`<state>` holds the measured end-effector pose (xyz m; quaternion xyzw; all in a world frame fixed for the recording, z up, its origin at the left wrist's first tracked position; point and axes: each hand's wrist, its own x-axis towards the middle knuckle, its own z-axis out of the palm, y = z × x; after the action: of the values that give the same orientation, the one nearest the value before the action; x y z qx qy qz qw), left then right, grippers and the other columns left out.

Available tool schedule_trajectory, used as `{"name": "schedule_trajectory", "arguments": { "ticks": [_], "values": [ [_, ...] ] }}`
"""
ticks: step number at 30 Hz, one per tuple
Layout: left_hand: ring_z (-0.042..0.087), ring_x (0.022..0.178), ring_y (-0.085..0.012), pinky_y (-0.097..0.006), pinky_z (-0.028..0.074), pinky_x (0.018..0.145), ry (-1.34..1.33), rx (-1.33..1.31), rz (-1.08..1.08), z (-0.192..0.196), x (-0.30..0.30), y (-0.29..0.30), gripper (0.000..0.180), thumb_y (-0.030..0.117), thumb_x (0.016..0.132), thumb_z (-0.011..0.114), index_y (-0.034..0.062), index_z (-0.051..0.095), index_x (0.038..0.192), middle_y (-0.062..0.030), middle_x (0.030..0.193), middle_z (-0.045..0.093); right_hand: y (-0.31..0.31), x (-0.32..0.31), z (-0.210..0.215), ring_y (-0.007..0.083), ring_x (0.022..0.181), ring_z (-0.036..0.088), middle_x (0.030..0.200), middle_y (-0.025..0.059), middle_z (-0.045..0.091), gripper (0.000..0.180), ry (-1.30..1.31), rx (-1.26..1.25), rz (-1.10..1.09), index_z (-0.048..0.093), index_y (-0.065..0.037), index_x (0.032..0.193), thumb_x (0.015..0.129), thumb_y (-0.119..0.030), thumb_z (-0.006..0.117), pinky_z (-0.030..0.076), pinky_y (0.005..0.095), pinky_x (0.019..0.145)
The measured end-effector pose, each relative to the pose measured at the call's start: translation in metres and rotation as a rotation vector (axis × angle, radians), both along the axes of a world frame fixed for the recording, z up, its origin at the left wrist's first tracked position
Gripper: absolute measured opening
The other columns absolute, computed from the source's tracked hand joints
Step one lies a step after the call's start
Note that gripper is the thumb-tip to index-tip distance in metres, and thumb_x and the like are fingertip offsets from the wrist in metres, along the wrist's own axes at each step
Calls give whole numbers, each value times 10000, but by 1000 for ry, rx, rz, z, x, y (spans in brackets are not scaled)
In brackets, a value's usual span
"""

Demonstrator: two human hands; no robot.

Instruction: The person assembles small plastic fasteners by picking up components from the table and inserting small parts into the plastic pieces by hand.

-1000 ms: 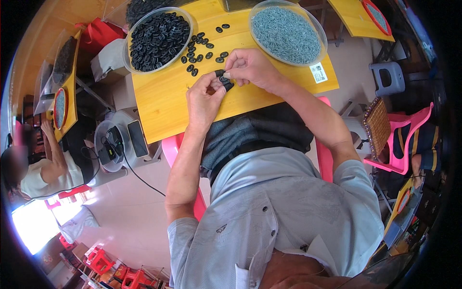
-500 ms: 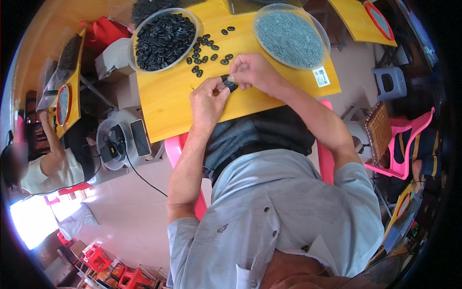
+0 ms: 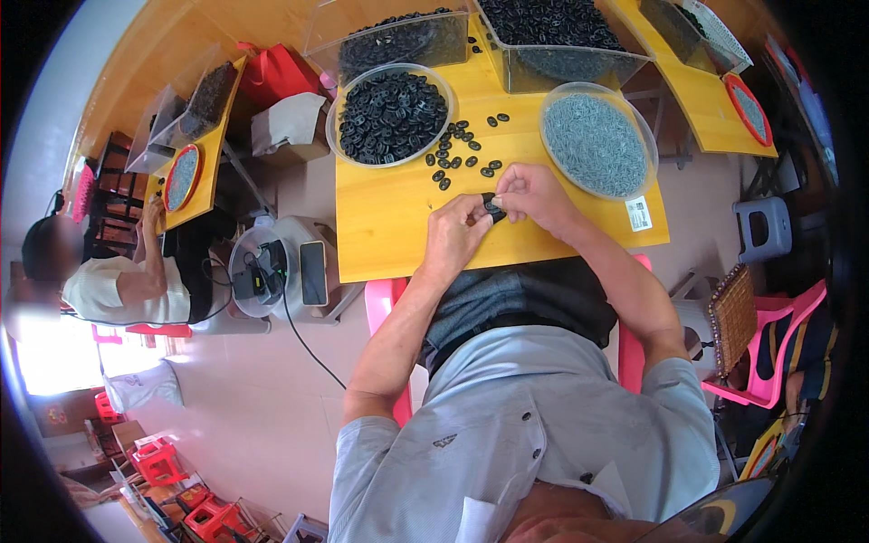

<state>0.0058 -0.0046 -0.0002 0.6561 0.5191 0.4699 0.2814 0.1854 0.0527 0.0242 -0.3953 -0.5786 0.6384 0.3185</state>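
My left hand (image 3: 455,233) and my right hand (image 3: 531,195) meet over the yellow table (image 3: 389,226), fingertips pinched together on a small black ring-shaped part (image 3: 495,208). Several loose black parts (image 3: 463,149) lie scattered on the table just beyond my hands. A clear round bowl of black parts (image 3: 391,115) stands at the far left. A clear round bowl of small grey pieces (image 3: 597,140) stands at the far right, close to my right hand.
Clear bins of black parts (image 3: 552,32) line the table's far edge. Another person (image 3: 100,281) sits at a yellow table (image 3: 195,163) to the left. A pink chair (image 3: 769,362) and a grey stool (image 3: 760,231) stand to the right. A grey box with cables (image 3: 272,271) sits on the floor.
The view has shifted so the table and bowls sit lower in the picture. Both hands stay together on the small black part.
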Motion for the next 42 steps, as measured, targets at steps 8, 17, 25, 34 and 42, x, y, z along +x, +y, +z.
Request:
{"name": "schedule_trajectory", "arguments": {
  "ticks": [8, 17, 25, 34, 42],
  "values": [
    [651, 660, -238, -315, 523, 618, 26, -1, -25, 3, 4, 3, 189, -32, 739, 737, -28, 665, 914, -134, 741, 636, 1, 4, -2, 86, 543, 568, 661, 21, 604, 97, -45, -9, -13, 606, -16, 896, 835, -52, 672, 412, 222, 492],
    [672, 681, -185, -290, 540, 650, 80, -10, 13, -1, -1, 6, 203, -23, 732, 757, -23, 664, 912, -103, 772, 675, 9, 7, -1, 86, 587, 580, 689, 24, 615, 120, 22, -109, 73, 623, -14, 920, 832, -76, 677, 415, 214, 529],
    [647, 659, -252, -322, 523, 628, 110, 14, -17, 1, 0, 1, 190, -29, 756, 725, -25, 660, 935, -137, 770, 641, 7, 8, -3, 95, 583, 585, 694, 30, 619, 107, 7, -93, 95, 624, -10, 886, 818, -69, 681, 422, 215, 532],
    [643, 652, -247, -325, 513, 614, 153, 13, -21, 2, -1, 0, 148, -19, 762, 717, -24, 637, 887, -140, 768, 637, 7, 8, 0, 109, 603, 608, 724, 45, 642, 110, 19, -73, 120, 633, -2, 894, 818, -65, 683, 444, 220, 554],
    [660, 673, -218, -315, 521, 650, 177, 170, 256, 22, -24, 11, 135, 3, 758, 711, -21, 663, 882, -132, 745, 654, 9, 19, 7, 102, 627, 619, 749, 43, 651, 138, 13, -29, 69, 654, 7, 910, 849, -111, 692, 455, 229, 550]
  ]
}}
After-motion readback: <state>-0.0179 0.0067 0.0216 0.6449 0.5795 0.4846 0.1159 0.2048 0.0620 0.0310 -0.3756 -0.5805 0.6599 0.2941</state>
